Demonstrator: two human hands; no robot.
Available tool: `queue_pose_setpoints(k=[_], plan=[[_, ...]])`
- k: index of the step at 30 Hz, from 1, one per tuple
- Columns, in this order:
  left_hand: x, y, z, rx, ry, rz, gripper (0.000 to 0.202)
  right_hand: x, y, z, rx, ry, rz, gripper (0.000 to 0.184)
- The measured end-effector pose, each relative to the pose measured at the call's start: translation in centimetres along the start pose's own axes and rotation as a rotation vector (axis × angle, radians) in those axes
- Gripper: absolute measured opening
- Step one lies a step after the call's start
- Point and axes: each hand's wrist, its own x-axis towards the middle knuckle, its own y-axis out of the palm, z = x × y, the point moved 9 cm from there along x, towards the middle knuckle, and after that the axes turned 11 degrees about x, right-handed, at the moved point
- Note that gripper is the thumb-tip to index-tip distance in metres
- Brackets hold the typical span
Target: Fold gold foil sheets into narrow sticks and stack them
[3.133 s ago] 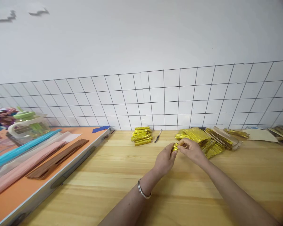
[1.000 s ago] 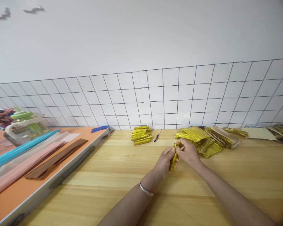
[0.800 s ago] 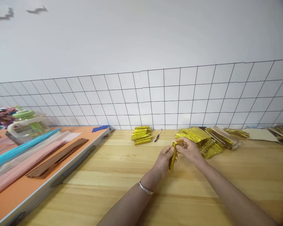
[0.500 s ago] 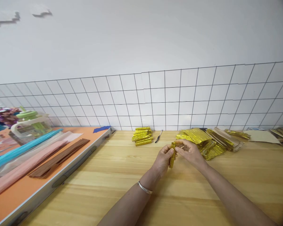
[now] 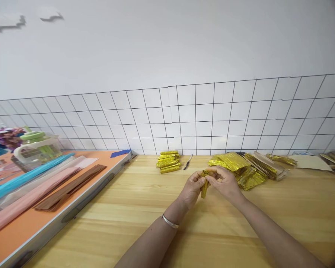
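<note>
Between my two hands, above the wooden table, is a small roll of shiny gold paper, its lower end pointing down. My left hand grips it from the left, thumb against its side. The fingers of my right hand pinch its upper end, where the paper looks bent or folded. Behind my left hand lies a small pile of similar gold rolls. Just past my right hand are stacked flat gold sheets, creased and partly overlapping.
A pen lies between the gold piles. At the back right are a cream card and more foil. Leftward, an orange-topped raised board carries brown strips, pink and blue paper, and a green-lidded jug.
My right fingers have closed in on the roll's upper end, which now looks more folded over. Both hands stay in nearly the same place.
</note>
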Motion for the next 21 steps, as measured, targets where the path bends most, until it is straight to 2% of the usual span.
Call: queue_pose_setpoints(k=[6, 10, 12, 17, 21], plan=[[-0.3, 1.2, -1.1, 0.24, 0.079, 0.024, 0.041, 0.0, -0.5, -0.2, -0.02, 0.022, -0.072, 0.019], [-0.7, 2.3, -2.0, 0.316, 0.152, 0.014, 0.04, 0.2, -0.4, -0.3, 0.003, 0.044, -0.017, 0.026], [-0.8, 2.5, -2.2, 0.349, 0.171, 0.005, 0.039, 0.4, -0.4, 0.1, 0.004, 0.024, 0.023, 0.024], [-1.0, 2.3, -2.1, 0.482, 0.206, -0.016, 0.045, 0.7, -0.9, 1.5, -0.101, -0.075, 0.026, 0.012], [-1.1, 1.3, -1.0, 0.612, 0.185, -0.099, 0.055, 0.6, -0.8, 2.1, -0.133, -0.094, 0.018, 0.006]])
